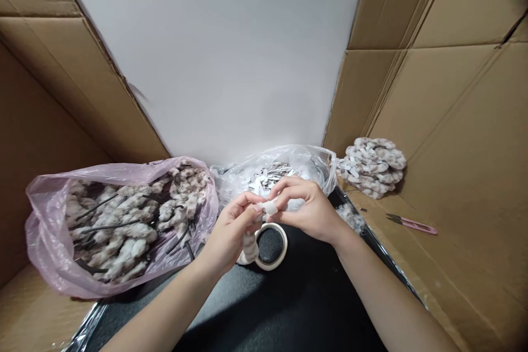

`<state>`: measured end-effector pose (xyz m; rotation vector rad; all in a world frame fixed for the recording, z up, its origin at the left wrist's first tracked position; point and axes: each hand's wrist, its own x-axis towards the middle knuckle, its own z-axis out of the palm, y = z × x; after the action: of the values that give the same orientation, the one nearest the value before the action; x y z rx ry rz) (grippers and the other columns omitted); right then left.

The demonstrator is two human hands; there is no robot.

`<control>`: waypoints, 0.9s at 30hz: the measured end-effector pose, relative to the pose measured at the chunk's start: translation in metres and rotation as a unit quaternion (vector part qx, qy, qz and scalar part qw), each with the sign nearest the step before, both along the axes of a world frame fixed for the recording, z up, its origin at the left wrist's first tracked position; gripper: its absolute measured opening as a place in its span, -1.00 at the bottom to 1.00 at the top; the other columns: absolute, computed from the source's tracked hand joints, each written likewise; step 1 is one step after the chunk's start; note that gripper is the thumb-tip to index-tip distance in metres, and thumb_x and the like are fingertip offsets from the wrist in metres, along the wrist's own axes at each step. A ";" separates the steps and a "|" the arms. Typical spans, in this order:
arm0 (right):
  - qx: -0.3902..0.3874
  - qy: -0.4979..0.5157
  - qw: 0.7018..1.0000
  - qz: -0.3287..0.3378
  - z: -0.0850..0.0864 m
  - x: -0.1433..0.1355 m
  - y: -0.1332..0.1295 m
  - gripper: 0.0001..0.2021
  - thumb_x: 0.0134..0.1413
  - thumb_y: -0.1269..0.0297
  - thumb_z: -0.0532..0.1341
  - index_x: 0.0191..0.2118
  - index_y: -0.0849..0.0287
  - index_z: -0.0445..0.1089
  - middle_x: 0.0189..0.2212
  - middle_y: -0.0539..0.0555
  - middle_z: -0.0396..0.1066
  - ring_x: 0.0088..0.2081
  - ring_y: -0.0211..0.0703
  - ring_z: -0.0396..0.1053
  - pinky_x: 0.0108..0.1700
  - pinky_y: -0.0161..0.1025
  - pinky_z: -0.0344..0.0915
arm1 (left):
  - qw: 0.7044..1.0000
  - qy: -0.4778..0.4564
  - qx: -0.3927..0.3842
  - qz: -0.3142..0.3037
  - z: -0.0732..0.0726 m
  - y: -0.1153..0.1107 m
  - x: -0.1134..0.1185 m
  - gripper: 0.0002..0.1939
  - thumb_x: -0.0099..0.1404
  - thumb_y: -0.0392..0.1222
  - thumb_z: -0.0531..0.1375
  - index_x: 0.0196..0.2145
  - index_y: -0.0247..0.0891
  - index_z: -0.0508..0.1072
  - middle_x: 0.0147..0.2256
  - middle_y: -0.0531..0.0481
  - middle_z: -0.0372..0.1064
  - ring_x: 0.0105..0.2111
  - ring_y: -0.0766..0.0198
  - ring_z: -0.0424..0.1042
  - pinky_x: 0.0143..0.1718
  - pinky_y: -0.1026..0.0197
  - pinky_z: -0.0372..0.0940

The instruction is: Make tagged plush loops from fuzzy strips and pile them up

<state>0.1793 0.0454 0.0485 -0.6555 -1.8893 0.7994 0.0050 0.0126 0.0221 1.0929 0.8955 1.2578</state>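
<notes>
The white strip (270,208) I'm holding looks smooth, matt and papery, and the strand (248,249) I have with it is soft, fluffy pile. My tape roll (270,266) has a dull, paper-like edge. Thin, crinkled, glossy plastic makes up the pink bag (44,231) and the clear bag (319,158). The furry strands (127,210) look tufted and matt. I see smooth pink handles on my thread snips (421,227), dull brown corrugated cardboard (462,121), and a black tabletop (317,297) with a faint sheen.

Head-worn view, facing forward, angled down
</notes>
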 end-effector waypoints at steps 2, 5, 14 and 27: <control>0.010 -0.015 1.000 0.008 0.001 -0.001 -0.001 -0.87 -0.15 0.39 0.44 -0.55 0.12 0.49 -0.35 0.02 0.47 -0.26 -0.16 0.41 -0.12 -0.16 0.28 | 1.000 0.005 0.005 0.001 0.000 -0.001 -0.001 -0.75 0.10 -0.10 0.34 -0.35 -0.24 0.39 -0.48 0.10 0.29 -0.56 0.45 0.21 -0.55 0.40 0.13; 0.020 -0.020 0.999 0.023 0.000 -0.003 -0.002 -0.87 -0.16 0.42 0.44 -0.54 0.09 0.52 -0.35 0.00 0.50 -0.28 -0.16 0.40 -0.14 -0.17 0.27 | 1.000 0.024 0.019 0.005 0.000 -0.002 -0.001 -0.70 0.07 -0.11 0.38 -0.36 -0.22 0.33 -0.48 0.11 0.32 -0.51 0.40 0.30 -0.48 0.38 0.20; 0.019 -0.090 0.995 0.040 -0.002 0.010 0.005 -0.86 -0.22 0.43 0.46 -0.49 0.06 0.54 -0.16 0.02 0.47 -0.04 -0.04 0.33 0.05 -0.07 0.20 | 0.973 0.179 0.113 0.092 0.002 0.006 -0.007 -0.79 0.12 -0.09 0.34 -0.30 -0.21 0.50 -0.34 -0.02 0.44 -0.37 0.25 0.44 -0.41 0.28 0.33; -0.404 0.079 0.896 0.166 -0.024 -0.004 0.024 -0.65 0.18 0.00 0.13 -0.34 0.22 0.41 -0.51 0.02 0.43 -0.47 -0.26 0.39 -0.41 -0.33 0.31 | 0.814 0.402 0.418 0.033 0.005 -0.001 -0.013 -0.93 0.23 -0.32 0.23 -0.30 -0.25 0.51 -0.38 -0.09 0.55 -0.44 0.26 0.50 -0.45 0.31 0.36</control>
<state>0.1753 0.0695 0.0244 -0.7287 -1.4885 1.8485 -0.0076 0.0116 0.0274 2.4418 0.9937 1.2670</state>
